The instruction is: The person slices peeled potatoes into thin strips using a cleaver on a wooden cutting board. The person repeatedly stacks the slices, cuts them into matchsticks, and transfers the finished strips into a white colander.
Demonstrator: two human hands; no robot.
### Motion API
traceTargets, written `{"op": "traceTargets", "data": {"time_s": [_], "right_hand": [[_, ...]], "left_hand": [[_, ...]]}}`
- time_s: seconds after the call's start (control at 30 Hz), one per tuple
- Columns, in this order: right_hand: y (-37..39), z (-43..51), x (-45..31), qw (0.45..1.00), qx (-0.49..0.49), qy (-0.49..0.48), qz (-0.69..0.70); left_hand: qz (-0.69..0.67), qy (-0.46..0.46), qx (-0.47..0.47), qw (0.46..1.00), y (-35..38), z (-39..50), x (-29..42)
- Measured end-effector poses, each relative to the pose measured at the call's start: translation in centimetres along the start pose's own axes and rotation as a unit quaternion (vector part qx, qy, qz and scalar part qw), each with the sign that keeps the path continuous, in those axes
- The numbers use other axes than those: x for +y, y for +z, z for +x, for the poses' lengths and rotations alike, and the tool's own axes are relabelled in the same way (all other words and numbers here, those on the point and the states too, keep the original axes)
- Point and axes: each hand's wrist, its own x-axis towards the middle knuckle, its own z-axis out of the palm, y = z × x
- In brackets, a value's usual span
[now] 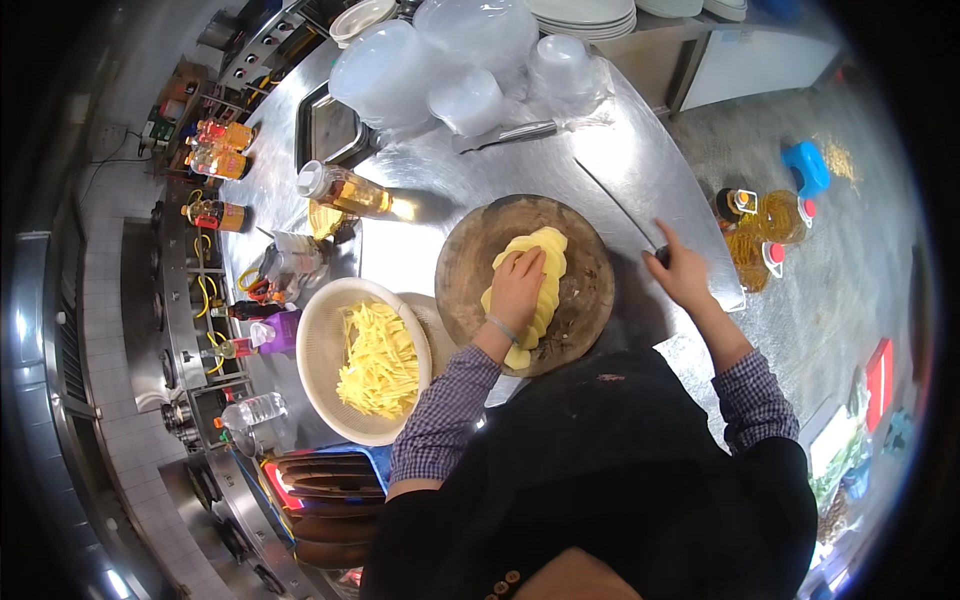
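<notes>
A long overlapping row of peeled, pale yellow slices, apparently potato [553, 259], lies across a round wooden chopping block [465, 262]. Over the middle of this row rests my left hand [517, 289], fingers bent and pressed onto the slices. My right hand [684, 274] is to the right of the block, around the black handle of a knife [616, 200]. Its index finger is stretched out along the side, and the blade appears edge-on as a thin dark line above the steel table. Cut yellow strips [379, 360] fill part of a white plastic colander [315, 360] left of the block.
A metal-handled cleaver [517, 133] lies beyond the block, near wrapped stacks of plastic bowls [465, 97]. An oil jug [349, 191] and dark trays [330, 127] stand at the left. Oil bottles [780, 217] sit right of the steel table [517, 176], lower down.
</notes>
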Motion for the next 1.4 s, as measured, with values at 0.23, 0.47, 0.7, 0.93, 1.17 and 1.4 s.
{"op": "traceTargets", "data": {"time_s": [0.23, 0.47, 0.7, 0.93, 1.17, 1.4], "right_hand": [[4.0, 2.7, -5.4, 0.973, -0.034, -0.193, -0.120], [6.3, 3.5, -6.4, 0.941, -0.071, -0.246, -0.221], [6.5, 4.3, -6.6, 0.936, -0.151, -0.198, -0.250], [5.5, 5.7, -7.8, 0.940, -0.179, -0.161, -0.243], [6.4, 4.2, -7.2, 0.937, -0.165, -0.167, -0.257], [6.4, 5.0, -7.5, 0.936, -0.193, -0.153, -0.251]], "left_hand": [[0.055, -0.017, 0.005, 0.998, 0.5, 0.7, 0.7], [0.088, -0.038, -0.025, 0.995, 0.5, 0.8, 0.5], [0.062, -0.063, -0.027, 0.996, 0.8, 1.0, 0.6], [0.030, -0.078, -0.019, 0.996, 0.9, 1.2, 0.5], [0.048, -0.085, -0.032, 0.995, 1.2, 1.2, 0.6], [0.040, -0.103, -0.028, 0.993, 1.4, 0.9, 0.6]]}}
